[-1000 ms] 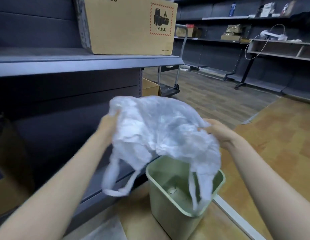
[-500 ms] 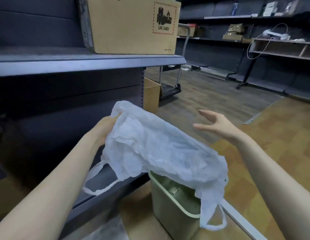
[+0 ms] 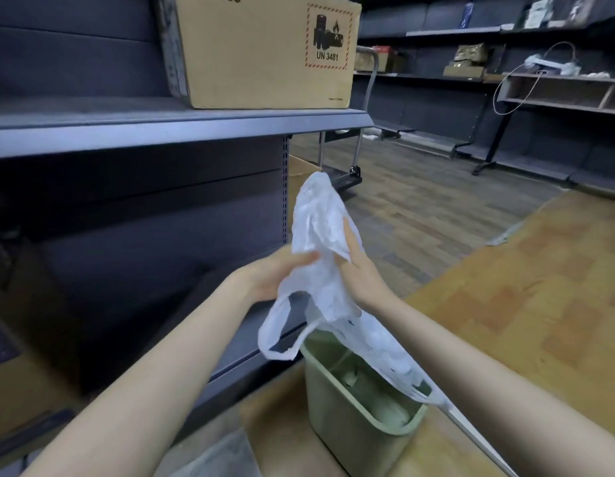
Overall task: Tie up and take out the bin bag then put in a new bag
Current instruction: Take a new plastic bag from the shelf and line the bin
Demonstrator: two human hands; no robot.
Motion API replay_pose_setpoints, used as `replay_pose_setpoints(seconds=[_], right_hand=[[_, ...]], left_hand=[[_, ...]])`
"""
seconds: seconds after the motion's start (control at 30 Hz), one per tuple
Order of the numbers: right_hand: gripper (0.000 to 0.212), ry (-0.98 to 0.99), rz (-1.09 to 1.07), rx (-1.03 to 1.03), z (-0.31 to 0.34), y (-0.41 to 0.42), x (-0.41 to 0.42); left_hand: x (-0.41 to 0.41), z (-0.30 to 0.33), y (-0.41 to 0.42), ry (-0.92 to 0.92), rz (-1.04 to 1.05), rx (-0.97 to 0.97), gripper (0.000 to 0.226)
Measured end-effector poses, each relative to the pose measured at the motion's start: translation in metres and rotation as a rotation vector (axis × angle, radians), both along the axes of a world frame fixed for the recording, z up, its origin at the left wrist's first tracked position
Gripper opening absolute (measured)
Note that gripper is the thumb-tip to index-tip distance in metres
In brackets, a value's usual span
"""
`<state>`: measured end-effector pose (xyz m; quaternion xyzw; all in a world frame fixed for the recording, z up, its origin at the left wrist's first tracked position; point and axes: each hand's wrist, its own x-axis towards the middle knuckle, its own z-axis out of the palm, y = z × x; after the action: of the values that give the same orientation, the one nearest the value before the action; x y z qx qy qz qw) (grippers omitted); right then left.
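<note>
I hold one thin, crinkled, translucent white plastic carrier bag (image 3: 320, 235) in the middle of the frame, above and slightly left of one small pale green rectangular plastic bin (image 3: 357, 421) standing at lower centre. My left hand (image 3: 278, 277) has its fingers curled onto the bag's left side, with the thumb pressing the film. My right hand (image 3: 359, 270) lies flat and straight-fingered against the bag's right side, pressing but not clenched. The film is sandwiched between the two palms.

The upper part of the bag sticks up above my hands in a crumpled peak. Below them hangs one handle loop (image 3: 275, 335), at centre left beside the bin's rim. The rest of the bag trails down to the right across the bin's open mouth. A second handle is too bunched to make out.

I judge the bag to be nearly weightless, very soft and rather slippery, and likely to cling to itself. It should be easy to tear if yanked. The best places to take hold look like the handle loops or the mouth's edge, pulled apart to open it.

Pale crumpled material lies in the bin's bottom. I cannot tell what it is.

One brown cardboard box (image 3: 265, 49) sits on one grey metal shelf (image 3: 161, 129) at upper left.
</note>
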<state>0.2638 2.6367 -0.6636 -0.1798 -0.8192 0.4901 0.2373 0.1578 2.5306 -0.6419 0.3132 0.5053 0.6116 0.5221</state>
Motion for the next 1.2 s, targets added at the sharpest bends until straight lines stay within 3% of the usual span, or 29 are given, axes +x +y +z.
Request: replay_pose_setpoints(seconds=[0.1,0.17,0.23,0.33,0.37,0.43,0.53,0.63,0.77,0.87,0.9,0.93,1.0,1.07,1.13,1.2], right_hand=[[0.052,0.001,-0.043,-0.104,0.013,0.002,0.0],[0.044,0.001,-0.039,-0.191,0.023,0.006,0.002],[0.034,-0.036,-0.054,-0.303,0.028,0.017,0.007],[0.056,-0.133,-0.154,-0.432,0.031,0.037,0.017],[0.053,-0.121,-0.179,-0.409,0.03,0.047,0.019],[0.027,-0.077,-0.232,-0.348,0.034,0.06,0.03],[0.02,-0.036,-0.337,-0.334,0.044,0.077,0.05],[0.014,-0.088,-0.4,-0.287,0.048,0.094,0.071],[0.02,-0.13,-0.43,-0.229,0.06,0.099,0.083],[0.017,-0.138,-0.441,-0.194,0.061,0.097,0.08],[0.017,-0.135,-0.459,-0.182,0.061,0.097,0.079],[0.016,-0.127,-0.472,-0.179,0.06,0.096,0.078],[0.014,-0.111,-0.476,-0.177,0.06,0.095,0.076],[0.014,-0.108,-0.467,-0.162,0.061,0.091,0.072],[0.017,-0.106,-0.446,-0.144,0.063,0.087,0.066],[0.021,-0.115,-0.434,-0.129,0.066,0.083,0.061]], left_hand=[[0.014,-0.012,0.012,0.346,-0.165,-0.078,0.018],[0.016,-0.016,0.017,0.452,-0.077,-0.074,0.008],[0.0,-0.02,0.015,0.374,0.017,-0.07,0.015],[-0.021,-0.021,-0.001,0.143,0.07,-0.112,0.022],[-0.027,-0.019,-0.007,0.072,0.155,-0.139,0.018],[-0.043,-0.015,-0.018,0.01,0.338,-0.113,0.014],[-0.064,-0.009,-0.037,0.084,0.36,-0.1,0.014],[-0.081,-0.005,-0.047,0.306,0.572,-0.211,0.012],[-0.1,-0.006,-0.054,0.262,0.777,-0.154,0.023],[-0.097,-0.012,-0.051,0.395,0.808,-0.16,0.008],[-0.093,-0.013,-0.048,0.462,0.817,-0.17,0.006],[-0.091,-0.015,-0.046,0.551,0.822,-0.192,0.021],[-0.095,-0.02,-0.04,0.791,0.747,-0.285,0.069],[-0.087,-0.019,-0.033,1.155,0.615,-0.316,0.099],[-0.065,-0.019,-0.02,1.606,0.525,-0.136,0.102],[-0.037,-0.03,-0.002,1.939,0.307,0.142,0.101]])
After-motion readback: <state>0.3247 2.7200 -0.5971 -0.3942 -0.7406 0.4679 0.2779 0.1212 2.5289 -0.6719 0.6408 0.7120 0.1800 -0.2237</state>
